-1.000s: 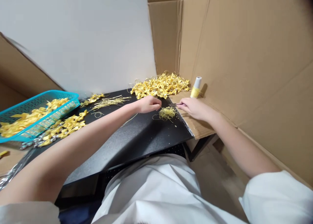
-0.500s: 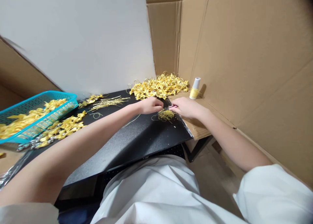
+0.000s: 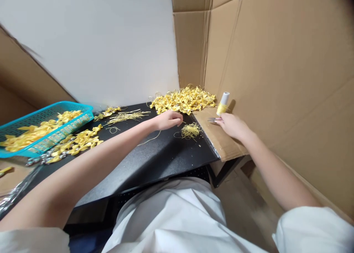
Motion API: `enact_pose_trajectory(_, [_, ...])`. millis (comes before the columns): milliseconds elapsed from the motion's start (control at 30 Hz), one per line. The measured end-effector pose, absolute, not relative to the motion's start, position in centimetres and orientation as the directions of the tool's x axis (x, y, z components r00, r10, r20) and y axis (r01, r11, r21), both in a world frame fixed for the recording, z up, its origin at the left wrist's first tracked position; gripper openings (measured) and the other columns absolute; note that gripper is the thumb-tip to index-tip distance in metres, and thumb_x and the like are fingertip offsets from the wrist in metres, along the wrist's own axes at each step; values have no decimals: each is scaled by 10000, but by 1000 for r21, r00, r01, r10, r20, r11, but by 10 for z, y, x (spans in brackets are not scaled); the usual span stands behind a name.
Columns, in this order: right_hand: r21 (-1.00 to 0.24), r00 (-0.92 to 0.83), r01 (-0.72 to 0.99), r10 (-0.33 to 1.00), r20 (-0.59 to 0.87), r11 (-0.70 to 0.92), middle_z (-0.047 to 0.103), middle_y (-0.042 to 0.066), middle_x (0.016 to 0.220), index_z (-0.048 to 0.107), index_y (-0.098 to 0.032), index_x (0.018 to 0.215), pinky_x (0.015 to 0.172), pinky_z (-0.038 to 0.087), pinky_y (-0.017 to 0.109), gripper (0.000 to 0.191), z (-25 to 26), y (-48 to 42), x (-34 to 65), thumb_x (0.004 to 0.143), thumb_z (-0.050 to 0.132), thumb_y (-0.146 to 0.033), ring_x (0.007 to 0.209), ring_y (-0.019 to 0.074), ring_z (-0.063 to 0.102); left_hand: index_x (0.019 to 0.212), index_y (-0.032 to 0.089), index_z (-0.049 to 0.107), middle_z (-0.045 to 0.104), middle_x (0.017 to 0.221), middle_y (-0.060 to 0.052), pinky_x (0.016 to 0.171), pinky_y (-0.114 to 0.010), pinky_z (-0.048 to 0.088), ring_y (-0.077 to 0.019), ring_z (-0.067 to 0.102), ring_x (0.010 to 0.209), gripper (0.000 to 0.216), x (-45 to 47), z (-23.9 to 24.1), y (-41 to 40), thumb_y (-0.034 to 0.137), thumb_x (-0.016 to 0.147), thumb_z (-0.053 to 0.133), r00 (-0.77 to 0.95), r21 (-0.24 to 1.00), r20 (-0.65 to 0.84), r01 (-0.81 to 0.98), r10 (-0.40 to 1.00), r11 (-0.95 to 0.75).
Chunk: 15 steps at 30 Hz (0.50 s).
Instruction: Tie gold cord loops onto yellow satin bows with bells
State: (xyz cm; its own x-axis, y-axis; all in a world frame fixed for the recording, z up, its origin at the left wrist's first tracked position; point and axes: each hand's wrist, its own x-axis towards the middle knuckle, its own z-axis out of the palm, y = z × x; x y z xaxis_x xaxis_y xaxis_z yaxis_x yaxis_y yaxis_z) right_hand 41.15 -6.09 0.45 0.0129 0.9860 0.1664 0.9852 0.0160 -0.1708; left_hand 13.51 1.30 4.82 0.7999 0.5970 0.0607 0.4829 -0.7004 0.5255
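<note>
My right hand (image 3: 232, 125) is closed around a pair of small scissors (image 3: 212, 119) with pinkish handles. Their metal blades point left over the cardboard. My left hand (image 3: 169, 120) is closed in a pinch above the black table. A short end of yellow cord (image 3: 183, 122) pokes out by its fingertips; the rest of what it holds is hidden. Just right of that hand lies a tangled heap of thin yellow thread clippings (image 3: 190, 130). A loose strand of cord (image 3: 151, 139) trails on the table below my left wrist.
Behind my hands is a large pile of yellow ribbon bows (image 3: 185, 100). A thread spool (image 3: 223, 103) stands by the cardboard wall (image 3: 276, 61). Leftward are cut cords (image 3: 127, 116), more bows (image 3: 80, 140) with silvery pieces, and a blue basket (image 3: 55, 135) of yellow ribbon pieces.
My right hand has moved right with the scissors, away from the left hand and the clippings, onto the cardboard near the spool. My left hand stays almost in place. The view has shifted slightly.
</note>
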Motion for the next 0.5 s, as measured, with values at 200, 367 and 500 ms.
enact_pose_trajectory(200, [-16, 0, 1000, 955, 298, 5, 660, 152, 1041, 698, -166, 975, 825, 448, 443, 328, -28, -74, 435, 944, 435, -360, 1039, 319, 563, 682, 172, 510, 505, 696, -7, 634, -258, 370, -123, 426, 643, 245, 101, 66, -9, 340, 811, 387, 673, 666, 198, 441, 712, -602])
enact_pose_trajectory(367, [-382, 51, 921, 949, 313, 77, 639, 191, 1154, 703, -148, 959, 928, 421, 536, 358, -11, -83, 400, 868, 493, -422, 1122, 371, 530, 689, 164, 489, 424, 656, 11, 602, -255, 323, -94, 371, 588, 182, 80, 101, -27, 290, 811, 442, 477, 778, 339, 342, 811, -527])
enact_pose_trajectory(500, [-991, -461, 132, 885, -64, -4, 651, 167, 1195, 634, -168, 1090, 922, 485, 424, 633, 16, -107, 297, 912, 249, -638, 1126, 272, 602, 700, 162, 500, 398, 650, 6, 615, -256, 330, -102, 374, 614, 203, 70, 124, -55, 292, 844, 438, 401, 742, 460, 316, 792, -591])
